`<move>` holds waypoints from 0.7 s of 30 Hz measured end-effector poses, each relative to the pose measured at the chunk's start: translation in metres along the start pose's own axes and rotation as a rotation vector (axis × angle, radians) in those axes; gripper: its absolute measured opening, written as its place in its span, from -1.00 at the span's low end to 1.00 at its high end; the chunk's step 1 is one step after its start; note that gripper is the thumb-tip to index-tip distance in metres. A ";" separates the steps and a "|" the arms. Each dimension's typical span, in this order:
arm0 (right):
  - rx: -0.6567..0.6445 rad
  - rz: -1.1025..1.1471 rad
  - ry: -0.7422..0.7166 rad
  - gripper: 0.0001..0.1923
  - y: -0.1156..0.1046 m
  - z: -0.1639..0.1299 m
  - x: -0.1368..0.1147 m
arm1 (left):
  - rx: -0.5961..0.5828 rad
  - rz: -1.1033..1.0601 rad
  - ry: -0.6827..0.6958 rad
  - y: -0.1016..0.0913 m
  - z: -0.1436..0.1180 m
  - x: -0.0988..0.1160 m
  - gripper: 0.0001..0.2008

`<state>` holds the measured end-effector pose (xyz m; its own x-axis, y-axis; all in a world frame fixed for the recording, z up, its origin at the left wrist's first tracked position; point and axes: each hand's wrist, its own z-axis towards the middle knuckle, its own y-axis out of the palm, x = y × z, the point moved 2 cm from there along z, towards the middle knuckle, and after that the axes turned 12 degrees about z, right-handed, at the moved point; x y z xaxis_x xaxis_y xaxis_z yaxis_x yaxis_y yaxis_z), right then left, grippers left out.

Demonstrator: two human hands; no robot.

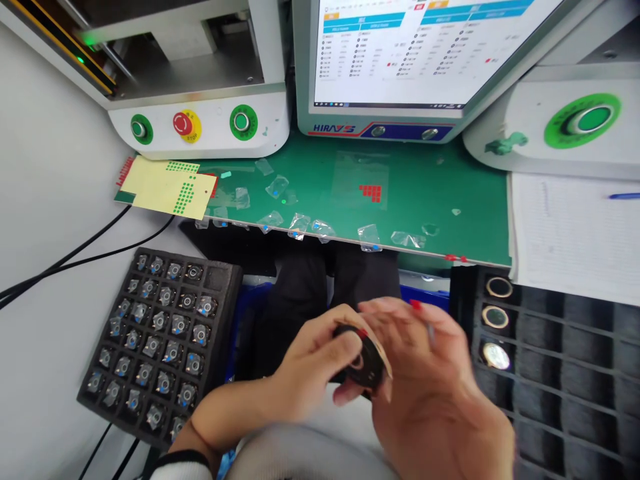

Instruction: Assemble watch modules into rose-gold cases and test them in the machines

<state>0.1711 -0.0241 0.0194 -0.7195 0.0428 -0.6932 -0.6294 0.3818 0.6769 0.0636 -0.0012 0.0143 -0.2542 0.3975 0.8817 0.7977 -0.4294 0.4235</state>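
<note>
My left hand (313, 363) grips a small round black part (364, 360) low in the middle of the view, over my lap. My right hand (430, 380) is blurred and closes around the same part from the right, with a thin tool or stick between its fingers that I cannot make out well. A black foam tray (220, 280) of several small round parts with blue tabs lies to the left of my hands. A dark slotted tray (575, 373) at the right holds three gold-rimmed rings (495, 319) in its left column.
A green mat (425, 200) covers the bench ahead, with several clear film scraps along its front edge and a yellow sticker sheet (165, 187) at its left. Behind stand a machine with green and red buttons (187, 125), a monitor (425, 47) and a paper sheet (575, 233).
</note>
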 end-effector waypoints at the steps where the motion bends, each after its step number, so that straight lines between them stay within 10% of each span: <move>1: -0.009 -0.037 -0.109 -0.73 -0.002 0.001 -0.002 | -0.010 -0.198 -0.061 0.000 0.000 -0.002 -0.70; 5: -0.112 -0.174 -0.446 -0.73 -0.007 0.002 -0.004 | -0.068 -0.495 -0.146 0.001 0.001 -0.001 -0.70; 21: -0.322 -0.169 -0.350 -0.71 -0.009 0.005 0.005 | -0.030 -0.453 -0.191 0.003 -0.006 -0.015 -0.69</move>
<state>0.1748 -0.0228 0.0091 -0.4927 0.3325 -0.8042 -0.8271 0.1083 0.5516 0.0670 -0.0133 0.0038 -0.4643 0.6902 0.5550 0.6135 -0.2013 0.7636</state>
